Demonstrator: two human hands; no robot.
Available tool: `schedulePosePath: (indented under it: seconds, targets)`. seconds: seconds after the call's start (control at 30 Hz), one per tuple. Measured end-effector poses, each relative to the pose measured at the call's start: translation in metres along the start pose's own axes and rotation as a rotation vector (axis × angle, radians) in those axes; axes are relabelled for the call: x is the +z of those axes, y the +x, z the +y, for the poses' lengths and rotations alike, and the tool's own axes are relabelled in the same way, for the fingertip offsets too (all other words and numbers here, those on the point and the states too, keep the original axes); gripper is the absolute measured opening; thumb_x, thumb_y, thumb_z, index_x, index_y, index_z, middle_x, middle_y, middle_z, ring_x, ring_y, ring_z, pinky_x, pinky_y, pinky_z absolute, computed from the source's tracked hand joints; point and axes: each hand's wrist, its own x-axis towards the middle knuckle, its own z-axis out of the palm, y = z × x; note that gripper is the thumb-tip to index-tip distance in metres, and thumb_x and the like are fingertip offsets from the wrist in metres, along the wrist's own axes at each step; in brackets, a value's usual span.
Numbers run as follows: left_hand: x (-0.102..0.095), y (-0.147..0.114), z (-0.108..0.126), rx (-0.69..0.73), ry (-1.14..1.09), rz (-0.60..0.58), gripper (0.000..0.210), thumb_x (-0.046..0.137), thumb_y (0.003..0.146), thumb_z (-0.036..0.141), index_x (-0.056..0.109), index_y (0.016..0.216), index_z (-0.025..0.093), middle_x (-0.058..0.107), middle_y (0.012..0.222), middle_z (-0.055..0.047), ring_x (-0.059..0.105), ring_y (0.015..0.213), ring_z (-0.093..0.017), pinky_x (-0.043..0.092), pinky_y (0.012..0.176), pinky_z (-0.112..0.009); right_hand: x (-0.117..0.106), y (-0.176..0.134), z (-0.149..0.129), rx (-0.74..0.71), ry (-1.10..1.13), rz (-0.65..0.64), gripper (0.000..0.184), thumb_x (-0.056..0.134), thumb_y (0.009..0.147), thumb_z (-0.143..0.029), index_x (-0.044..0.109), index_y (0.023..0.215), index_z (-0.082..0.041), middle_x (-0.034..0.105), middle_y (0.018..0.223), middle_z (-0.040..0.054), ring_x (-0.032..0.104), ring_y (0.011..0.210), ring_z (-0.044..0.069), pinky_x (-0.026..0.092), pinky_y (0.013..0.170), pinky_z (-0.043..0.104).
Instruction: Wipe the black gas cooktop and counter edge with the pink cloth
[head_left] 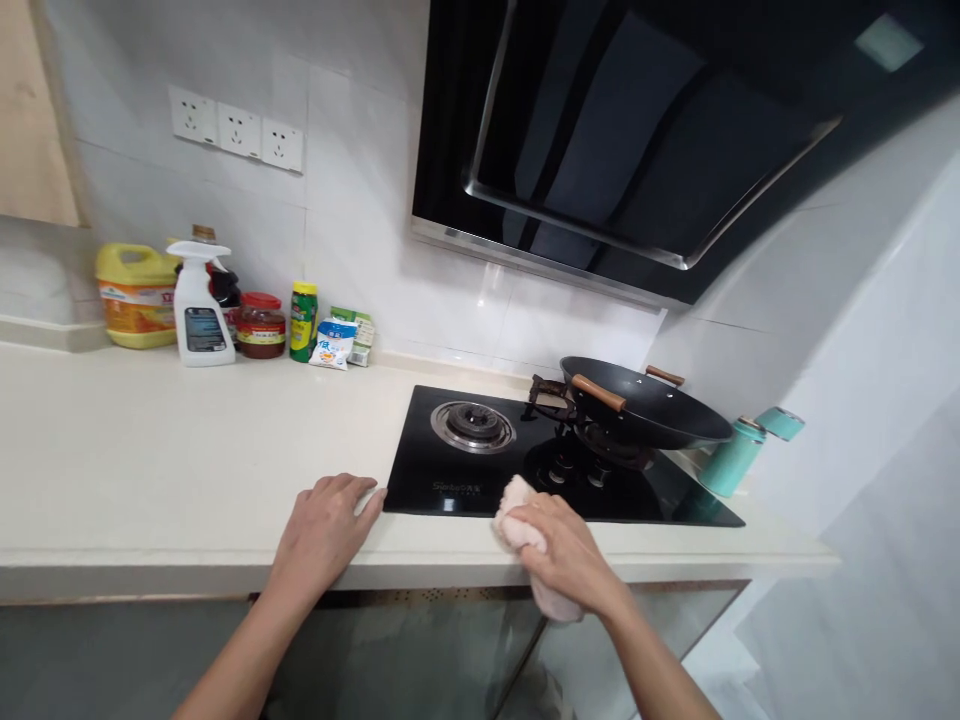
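My right hand is wrapped round a pale pink cloth at the front edge of the black glass gas stove. Part of the cloth hangs below the hand, over the counter's edge. My left hand lies flat on the cream countertop, its fingers stretched out by the stove's front left corner. The left burner is bare. Over the right burner rests a black wok with wooden handles. Two control knobs sit between the cloth and the wok.
Along the back wall stand a yellow jug, a white spray bottle, a red-lidded jar, a green shaker and a blue-white packet. Teal canisters are right of the wok. A black range hood overhangs the stove.
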Motion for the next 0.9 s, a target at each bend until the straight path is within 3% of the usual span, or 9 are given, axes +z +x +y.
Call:
schedulePosePath:
  seconds: [0.1,0.23,0.33,0.43,0.53,0.63,0.73,0.8,0.9]
  targets:
    - [-0.001,0.002,-0.003,0.009,-0.026,-0.009,0.047,0.037,0.098,0.048,0.076,0.106,0.024,0.076,0.116,-0.008,0.064,0.112,-0.031,0.046,0.091,-0.04,0.012,0.019,-0.051,-0.157,0.035,-0.086,0.034,0.062,0.08,-0.027,0.069,0.113,-0.032,0.067,0.119,0.0005,0.055,0.105,0.022,0.037,0.1,0.038]
    - [0.002,0.007,-0.017,-0.051,-0.204,-0.032,0.061,0.028,0.099,0.059,0.077,0.099,0.024,0.079,0.108,-0.007,0.069,0.109,-0.031,0.05,0.094,-0.04,0.035,0.06,-0.111,-0.308,0.024,-0.164,0.039,0.065,0.081,-0.049,0.067,0.115,-0.032,0.068,0.114,0.0001,0.058,0.101,0.023,0.043,0.091,0.036]
    - [0.006,0.012,-0.03,-0.161,-0.419,-0.016,0.068,0.026,0.098,0.065,0.078,0.104,0.021,0.079,0.112,-0.007,0.071,0.111,-0.028,0.052,0.1,-0.038,0.052,0.087,-0.135,-0.394,0.016,-0.167,0.042,0.061,0.081,-0.058,0.066,0.113,-0.031,0.069,0.111,0.0005,0.06,0.097,0.024,0.046,0.082,0.036]
    - [0.008,0.015,-0.036,-0.233,-0.49,0.007,0.071,0.027,0.098,0.066,0.079,0.104,0.019,0.079,0.114,-0.009,0.071,0.113,-0.029,0.053,0.101,-0.038,0.06,0.099,-0.137,-0.343,0.021,-0.141,0.043,0.059,0.083,-0.057,0.064,0.115,-0.028,0.069,0.112,0.0021,0.061,0.097,0.024,0.047,0.079,0.036]
    - [0.004,0.014,-0.032,-0.218,-0.374,0.005,0.068,0.03,0.096,0.066,0.08,0.099,0.02,0.079,0.113,-0.009,0.071,0.112,-0.031,0.054,0.1,-0.04,0.056,0.094,-0.119,-0.276,0.015,-0.13,0.042,0.059,0.084,-0.053,0.063,0.117,-0.027,0.069,0.11,0.0037,0.061,0.098,0.025,0.046,0.08,0.036]
    - [-0.002,0.013,-0.026,-0.204,-0.28,-0.015,0.064,0.032,0.095,0.063,0.081,0.096,0.021,0.08,0.11,-0.008,0.072,0.109,-0.031,0.055,0.096,-0.039,0.039,0.076,-0.083,-0.184,0.033,-0.131,0.037,0.058,0.087,-0.055,0.065,0.111,-0.027,0.068,0.108,0.0029,0.06,0.099,0.023,0.043,0.081,0.034]
    - [-0.006,0.011,-0.021,-0.203,-0.26,-0.033,0.058,0.036,0.094,0.059,0.08,0.099,0.021,0.079,0.113,-0.008,0.072,0.108,-0.03,0.055,0.095,-0.037,0.015,0.046,-0.033,-0.038,0.064,-0.101,0.029,0.063,0.085,-0.05,0.067,0.105,-0.028,0.068,0.105,0.0009,0.058,0.099,0.021,0.039,0.084,0.032]
    - [-0.007,0.01,-0.019,-0.195,-0.257,-0.054,0.055,0.038,0.094,0.056,0.08,0.101,0.021,0.079,0.114,-0.008,0.071,0.108,-0.029,0.054,0.094,-0.035,-0.001,0.022,0.007,0.089,0.082,-0.045,0.03,0.063,0.085,-0.044,0.066,0.112,-0.03,0.068,0.11,0.0003,0.059,0.102,0.021,0.038,0.086,0.031]
    - [-0.007,0.009,-0.017,-0.178,-0.237,-0.073,0.052,0.039,0.094,0.054,0.08,0.101,0.023,0.08,0.108,-0.007,0.07,0.108,-0.028,0.053,0.094,-0.033,-0.026,-0.014,0.075,0.31,0.01,0.019,0.031,0.059,0.087,-0.039,0.065,0.114,-0.026,0.069,0.115,0.0042,0.06,0.106,0.022,0.038,0.086,0.03]
